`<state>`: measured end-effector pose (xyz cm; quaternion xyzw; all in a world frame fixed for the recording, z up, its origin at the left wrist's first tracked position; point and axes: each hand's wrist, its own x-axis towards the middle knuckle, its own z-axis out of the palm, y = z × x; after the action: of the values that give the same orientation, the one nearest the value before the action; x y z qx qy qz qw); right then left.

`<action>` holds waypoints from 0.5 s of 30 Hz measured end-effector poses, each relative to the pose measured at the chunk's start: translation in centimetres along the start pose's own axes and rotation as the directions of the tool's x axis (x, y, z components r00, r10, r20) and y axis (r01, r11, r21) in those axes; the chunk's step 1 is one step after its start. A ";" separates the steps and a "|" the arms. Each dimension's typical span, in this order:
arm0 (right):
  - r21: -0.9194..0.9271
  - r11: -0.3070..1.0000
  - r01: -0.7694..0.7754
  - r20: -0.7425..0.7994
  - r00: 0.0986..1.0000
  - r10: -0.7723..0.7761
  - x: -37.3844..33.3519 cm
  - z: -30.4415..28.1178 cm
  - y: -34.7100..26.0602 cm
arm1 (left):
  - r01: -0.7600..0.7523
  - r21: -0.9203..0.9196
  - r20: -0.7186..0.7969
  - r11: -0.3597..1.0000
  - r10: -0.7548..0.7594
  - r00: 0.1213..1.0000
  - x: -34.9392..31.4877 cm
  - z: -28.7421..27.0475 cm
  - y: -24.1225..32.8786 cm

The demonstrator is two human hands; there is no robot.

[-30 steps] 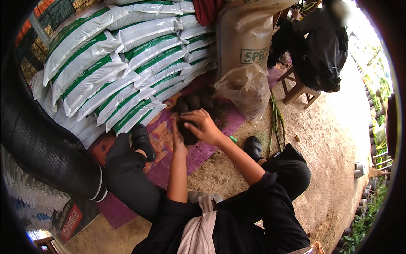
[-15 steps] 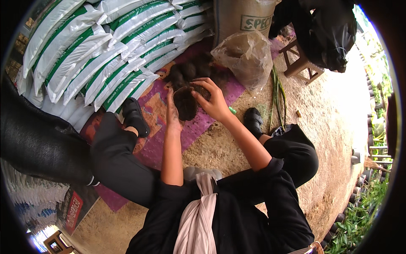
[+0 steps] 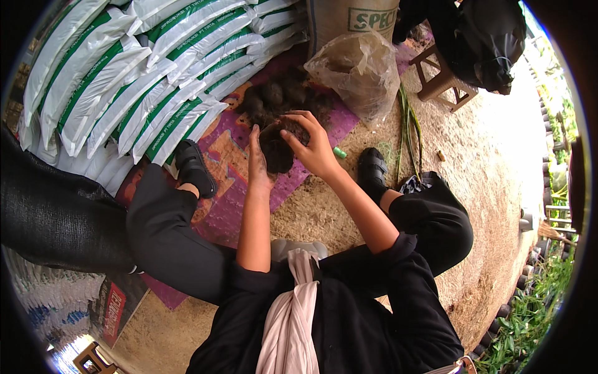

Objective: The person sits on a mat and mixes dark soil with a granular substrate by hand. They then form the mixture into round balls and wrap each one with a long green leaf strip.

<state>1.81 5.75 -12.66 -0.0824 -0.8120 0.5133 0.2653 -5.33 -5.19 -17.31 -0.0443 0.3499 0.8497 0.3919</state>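
A dark, rounded lump of soil (image 3: 277,154) is between my two hands, above the purple mat. My left hand (image 3: 259,163) supports its left side with a flat, soil-stained palm and upright fingers. From the right, my right hand (image 3: 316,143) curves its fingers over the far side, with the thumb bent inward near the top. Whether a thin dark bag wraps the lump, I cannot tell. Just beyond my fingers, several similar dark rounded lumps (image 3: 272,95) sit close together in loose soil.
White-and-green sacks (image 3: 180,68) are stacked at the far left. A clear plastic bag (image 3: 361,78) stands before a large beige sack (image 3: 330,22). Farther right is a brown stool (image 3: 439,78) with a black bag. A green cylinder (image 3: 339,153) and long leaves (image 3: 408,131) lie nearby.
The view has shifted slightly. My hands keep the lump between them, and its dark top has turned or tilted a little. My right fingers remain curved over its far side.
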 end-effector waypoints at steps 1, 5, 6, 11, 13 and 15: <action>-0.006 1.000 -0.011 0.005 1.000 0.011 -0.1 0.1 0.1 | 0.035 -0.036 0.034 0.999 -0.034 0.999 0.1 -0.2 0.0; -0.049 0.998 -0.042 0.001 0.999 0.042 -0.6 0.7 0.5 | 0.018 0.056 -0.026 0.998 -0.016 1.000 0.3 -0.8 -0.2; -0.051 0.996 -0.077 0.004 0.997 0.078 -0.7 0.8 0.5 | 0.011 0.052 -0.036 0.999 -0.010 0.999 0.4 -1.0 -0.3; 0.073 0.953 -0.294 0.061 0.955 0.290 -1.4 1.3 1.3 | -0.048 -0.030 -0.029 0.998 0.047 0.998 -0.1 0.4 -0.3; 0.071 0.939 -0.336 0.056 0.941 0.332 -1.3 1.3 1.1 | -0.044 -0.056 -0.009 0.997 0.043 0.999 -0.4 0.6 0.0; 0.116 0.903 -0.414 0.048 0.910 0.411 -1.3 1.1 1.3 | -0.044 -0.097 0.004 0.994 0.045 0.999 -0.7 1.1 0.1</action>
<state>2.20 4.96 -14.58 -0.2297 -0.7459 0.6078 0.1461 -4.66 -4.98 -16.15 -0.0527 0.3079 0.8744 0.3713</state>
